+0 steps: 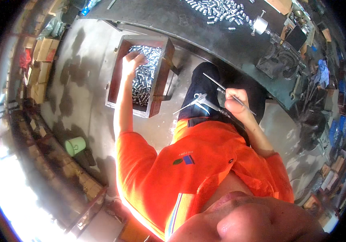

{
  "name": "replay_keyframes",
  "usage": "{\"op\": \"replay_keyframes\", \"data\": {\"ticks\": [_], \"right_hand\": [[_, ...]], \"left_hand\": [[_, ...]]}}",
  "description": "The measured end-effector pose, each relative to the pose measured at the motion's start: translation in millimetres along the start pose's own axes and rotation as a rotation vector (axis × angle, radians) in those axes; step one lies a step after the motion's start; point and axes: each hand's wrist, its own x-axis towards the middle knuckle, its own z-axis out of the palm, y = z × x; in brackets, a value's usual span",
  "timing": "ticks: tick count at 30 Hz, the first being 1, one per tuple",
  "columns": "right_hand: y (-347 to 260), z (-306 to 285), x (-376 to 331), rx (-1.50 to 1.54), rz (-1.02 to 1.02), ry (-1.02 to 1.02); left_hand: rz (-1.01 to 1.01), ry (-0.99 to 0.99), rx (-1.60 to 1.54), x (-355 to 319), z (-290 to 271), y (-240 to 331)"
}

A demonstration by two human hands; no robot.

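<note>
Here, left hand (132,61) spread with fingers apart, pressed into small metal cylinders (142,78) filling a wooden box (116,76) on the floor below the worktop (221,40) edge, right hand (237,105) clamped on an air blow gun (205,101), over the lap.

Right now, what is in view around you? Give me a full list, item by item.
Wooden crate: one, dark red-brown, on the floor left of the bench, holding metal parts.
Small metal cylinders in the crate: many, silver.
Metal cylinders on the bench: a heap, silver, top centre.
Workbench: one, dark, across the top.
Air blow gun: one, silver with a thin nozzle, in the right hand.
Cup: one, green, on the floor at left.
Cardboard boxes: several, tan, stacked far left.
Left hand: in the crate, on the cylinders.
Right hand: fingers closed round the blow gun.
</note>
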Motion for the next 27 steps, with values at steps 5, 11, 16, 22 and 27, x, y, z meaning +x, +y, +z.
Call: {"op": "replay_keyframes", "data": {"ticks": [5,11,16,22,27], "right_hand": [[5,9,11,-0.066,-0.062,-0.014],[-12,9,18,-0.187,-0.244,0.032],[-11,1,18,-0.186,-0.238,0.028],[-7,3,19,-0.261,-0.266,0.016],[-9,8,18,-0.433,-0.356,0.05]], "left_hand": [[0.065,-0.388,-0.526,-68,69,48],[-0.292,-0.706,-0.75,-115,150,37],[-0.328,-0.688,-0.79,-131,176,32],[-0.144,-0.649,-0.489,-131,177,36],[0.031,-0.631,-0.219,-135,178,48]]}}
